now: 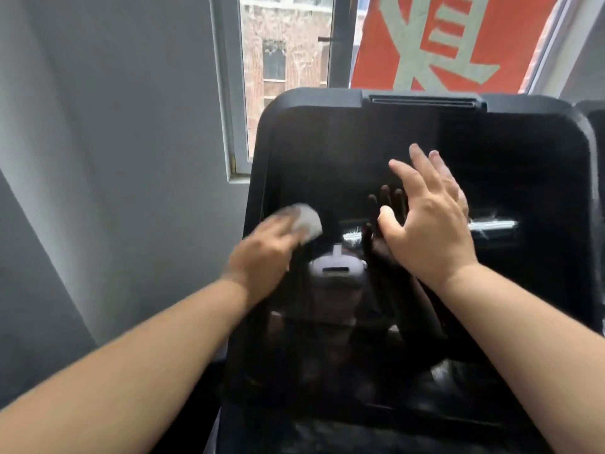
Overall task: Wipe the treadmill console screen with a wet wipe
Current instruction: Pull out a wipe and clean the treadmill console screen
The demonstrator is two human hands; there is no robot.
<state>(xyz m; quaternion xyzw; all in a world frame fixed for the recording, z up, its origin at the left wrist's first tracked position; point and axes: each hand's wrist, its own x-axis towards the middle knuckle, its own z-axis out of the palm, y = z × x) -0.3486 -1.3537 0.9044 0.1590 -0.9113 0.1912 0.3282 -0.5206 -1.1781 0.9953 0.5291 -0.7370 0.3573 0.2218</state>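
The treadmill console screen (327, 165) is a large glossy black panel in a black frame, tilted back and filling the middle and right of the view. My left hand (262, 257), blurred by motion, presses a bunched white wet wipe (78, 221) against the screen's left side, with the wipe sticking out past the fingertips. My right hand (429, 224) is spread flat with fingers apart near the centre of the screen and holds nothing. Its dark reflection shows in the glass beside it.
A grey wall (114, 158) stands to the left of the console. Behind it is a window (284, 60) with a brick building outside and a red banner (442, 40) with pale characters. A second dark console edge (597, 132) shows at far right.
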